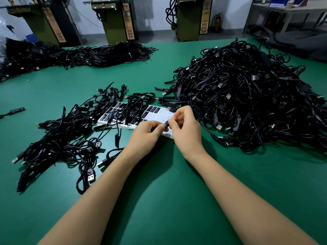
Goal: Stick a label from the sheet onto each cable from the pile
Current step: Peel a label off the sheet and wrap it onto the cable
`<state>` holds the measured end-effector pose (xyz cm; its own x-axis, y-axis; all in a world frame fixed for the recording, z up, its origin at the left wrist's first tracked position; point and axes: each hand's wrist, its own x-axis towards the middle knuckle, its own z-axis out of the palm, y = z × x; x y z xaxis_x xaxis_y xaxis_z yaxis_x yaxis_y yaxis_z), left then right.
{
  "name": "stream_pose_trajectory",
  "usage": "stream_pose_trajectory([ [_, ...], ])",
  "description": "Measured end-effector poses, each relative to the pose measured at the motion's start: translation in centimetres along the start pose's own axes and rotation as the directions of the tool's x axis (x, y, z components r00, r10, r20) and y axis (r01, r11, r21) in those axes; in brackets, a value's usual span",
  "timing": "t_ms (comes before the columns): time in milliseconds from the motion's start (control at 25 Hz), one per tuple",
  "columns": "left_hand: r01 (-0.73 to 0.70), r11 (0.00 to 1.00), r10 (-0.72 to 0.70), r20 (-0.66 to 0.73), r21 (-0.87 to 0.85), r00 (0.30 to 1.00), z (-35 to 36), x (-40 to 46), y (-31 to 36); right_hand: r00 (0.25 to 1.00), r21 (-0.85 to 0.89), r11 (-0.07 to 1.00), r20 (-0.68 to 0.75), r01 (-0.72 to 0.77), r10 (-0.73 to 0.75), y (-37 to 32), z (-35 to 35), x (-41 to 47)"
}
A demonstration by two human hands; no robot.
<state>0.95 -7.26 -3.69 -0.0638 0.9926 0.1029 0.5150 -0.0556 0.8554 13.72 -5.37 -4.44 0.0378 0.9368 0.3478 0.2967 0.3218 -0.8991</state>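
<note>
The left hand [146, 133] has its fingers curled and pinches one end of a small black label [166, 124], while the right hand [185, 129] pinches the other end between thumb and forefinger; the two hands meet just above the near right corner of the label sheet [160, 112]. Whether a cable sits inside that pinch cannot be told, though a thin black cable [209, 130] runs out from under the right hand toward the big pile.

At the far left edge a single black connector [16, 109] lies alone on the green table [168, 200]. Next comes a loose spread of black USB cables [58, 144], its near plugs showing silver ends, reaching up to and over the left part of the sheet. The white sheet lies flat at an angle, with rows of black labels; several cables are draped across its middle, and its right end shows bare backing.

To the right of the hands rises the large pile of cables [247, 99], tangled and heaped high, touching the sheet's far right corner.

Along the far side of the table lies another long heap of coiled cables [79, 55], and behind it three olive-green machines [113, 20] stand on the floor, with a fire extinguisher [218, 22] by the wall at the right
</note>
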Motion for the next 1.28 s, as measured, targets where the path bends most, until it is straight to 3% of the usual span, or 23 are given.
stream_pose_trajectory([
  [440,0.000,0.999,0.001,-0.027,0.035,1.000,0.25,-0.06,0.09,1.000,-0.058,0.998,0.001,-0.019,0.019,-0.11,0.16,-0.13],
  [800,-0.015,0.997,0.019,-0.044,0.078,0.999,0.36,-0.15,0.21,0.998,-0.125,0.990,-0.004,0.061,-0.062,-0.04,0.41,-0.15],
  [1280,-0.012,0.999,0.014,-0.046,0.050,0.999,0.40,-0.33,0.15,0.999,0.009,0.999,-0.004,-0.041,0.042,0.47,-0.04,0.20],
])
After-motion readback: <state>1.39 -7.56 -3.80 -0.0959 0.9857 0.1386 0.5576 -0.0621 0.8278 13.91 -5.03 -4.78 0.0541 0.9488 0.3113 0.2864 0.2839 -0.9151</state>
